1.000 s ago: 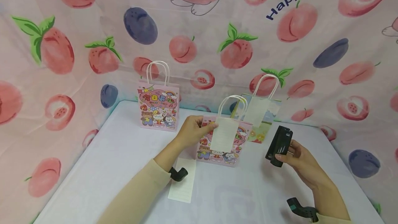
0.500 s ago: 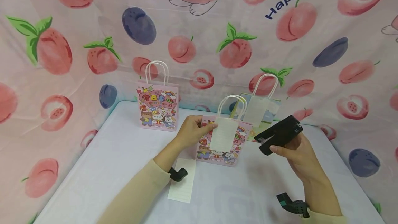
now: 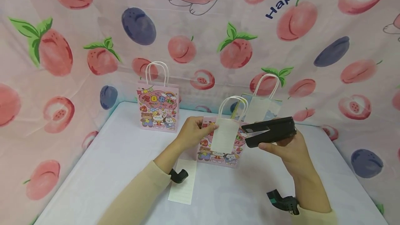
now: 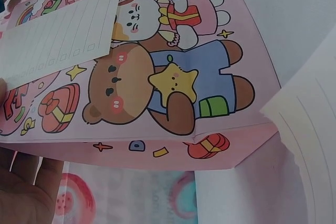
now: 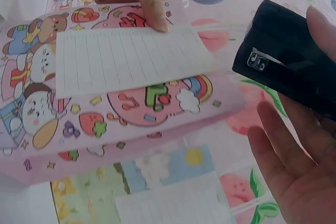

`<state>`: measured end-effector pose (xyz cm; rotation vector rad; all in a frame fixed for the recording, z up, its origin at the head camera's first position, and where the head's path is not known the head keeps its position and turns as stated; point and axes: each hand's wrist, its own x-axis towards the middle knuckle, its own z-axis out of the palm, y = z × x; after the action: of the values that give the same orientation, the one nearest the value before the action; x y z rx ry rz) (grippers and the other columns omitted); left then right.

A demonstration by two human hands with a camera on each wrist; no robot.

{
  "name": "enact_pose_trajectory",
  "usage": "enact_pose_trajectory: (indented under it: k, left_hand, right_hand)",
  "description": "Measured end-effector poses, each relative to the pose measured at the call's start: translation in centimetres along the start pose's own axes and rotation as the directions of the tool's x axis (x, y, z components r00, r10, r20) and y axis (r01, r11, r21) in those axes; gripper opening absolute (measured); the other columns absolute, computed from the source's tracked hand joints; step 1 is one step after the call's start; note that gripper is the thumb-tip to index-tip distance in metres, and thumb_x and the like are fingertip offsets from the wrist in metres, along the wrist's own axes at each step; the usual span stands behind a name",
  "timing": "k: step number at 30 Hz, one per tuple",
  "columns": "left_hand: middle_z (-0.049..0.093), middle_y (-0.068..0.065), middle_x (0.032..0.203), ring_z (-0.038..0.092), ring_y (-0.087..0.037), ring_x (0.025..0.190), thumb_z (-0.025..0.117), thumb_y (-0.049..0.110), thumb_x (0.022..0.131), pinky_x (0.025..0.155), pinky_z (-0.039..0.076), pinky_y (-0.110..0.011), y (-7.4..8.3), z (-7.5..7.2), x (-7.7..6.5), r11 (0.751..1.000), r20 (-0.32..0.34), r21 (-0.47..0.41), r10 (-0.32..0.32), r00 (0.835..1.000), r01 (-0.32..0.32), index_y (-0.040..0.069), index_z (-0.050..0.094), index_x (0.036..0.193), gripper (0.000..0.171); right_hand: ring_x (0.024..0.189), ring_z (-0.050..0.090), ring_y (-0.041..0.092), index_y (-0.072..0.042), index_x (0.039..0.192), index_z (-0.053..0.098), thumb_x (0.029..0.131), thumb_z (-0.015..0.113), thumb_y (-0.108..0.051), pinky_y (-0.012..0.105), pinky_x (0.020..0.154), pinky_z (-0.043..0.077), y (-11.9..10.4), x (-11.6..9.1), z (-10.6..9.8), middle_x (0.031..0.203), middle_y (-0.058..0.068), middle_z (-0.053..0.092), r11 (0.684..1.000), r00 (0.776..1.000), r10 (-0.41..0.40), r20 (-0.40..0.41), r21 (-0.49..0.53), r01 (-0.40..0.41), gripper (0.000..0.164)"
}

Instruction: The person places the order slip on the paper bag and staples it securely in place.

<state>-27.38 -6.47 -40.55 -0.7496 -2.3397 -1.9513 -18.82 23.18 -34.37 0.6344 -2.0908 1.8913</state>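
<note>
My left hand pinches the upper left edge of a pink cartoon paper gift bag, its thumb on a lined paper slip lying over the bag's front. In the right wrist view that thumb presses the slip near the bag's top. A black stapler is held in my right hand, its jaws apart and pointing left at the bag's upper right side. From the right wrist, the stapler appears apart from the slip. The left wrist view shows the bag's printed bear and side fold.
Another pink gift bag stands at the back left. Behind the held bag, at right, is a landscape-print gift bag with a paper slip on its front. More lined paper lies on the white table under my left wrist.
My right hand has brought the stapler leftward to the held bag, turning it from nearly upright to nearly level. My left hand, the bag and its slip have stayed in place.
</note>
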Motion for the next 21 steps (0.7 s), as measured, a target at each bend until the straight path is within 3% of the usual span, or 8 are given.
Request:
enact_pose_trajectory:
  k: [9,16,21]
  left_hand:
    - [0.076,-0.01,0.073,0.062,-0.012,0.056,0.073,0.026,0.098,0.052,0.05,-0.023,-0.1,0.2,0.1,0.999,0.009,0.005,0.034,0.999,-0.034,0.005,0.078,0.09,0.023]
    - [0.06,-0.008,0.059,0.045,-0.008,0.05,0.073,0.026,0.098,0.046,0.036,-0.023,0.2,0.2,0.0,0.999,0.007,0.025,0.042,0.999,-0.042,0.005,0.075,0.083,0.026]
    - [0.061,-0.007,0.059,0.045,-0.008,0.05,0.073,0.026,0.099,0.047,0.037,-0.022,0.2,0.2,0.0,0.999,0.009,0.024,0.032,0.999,-0.032,0.006,0.075,0.082,0.026]
  right_hand:
    - [0.125,0.058,0.017,0.01,0.137,0.054,0.069,0.078,0.028,0.025,0.114,0.037,0.5,1.5,1.9,0.134,0.008,0.062,0.994,0.996,-0.093,-0.016,0.055,0.094,0.074]
    - [0.127,0.057,0.018,0.011,0.141,0.05,0.07,0.082,0.023,0.026,0.115,0.039,1.4,2.6,3.1,0.143,0.018,0.055,0.99,0.99,-0.139,-0.018,-0.002,0.139,0.078]
    - [0.128,0.057,0.019,0.011,0.14,0.051,0.069,0.082,0.024,0.026,0.114,0.041,2.0,3.1,3.8,0.139,0.016,0.059,0.988,0.988,-0.152,-0.029,-0.018,0.151,0.078]
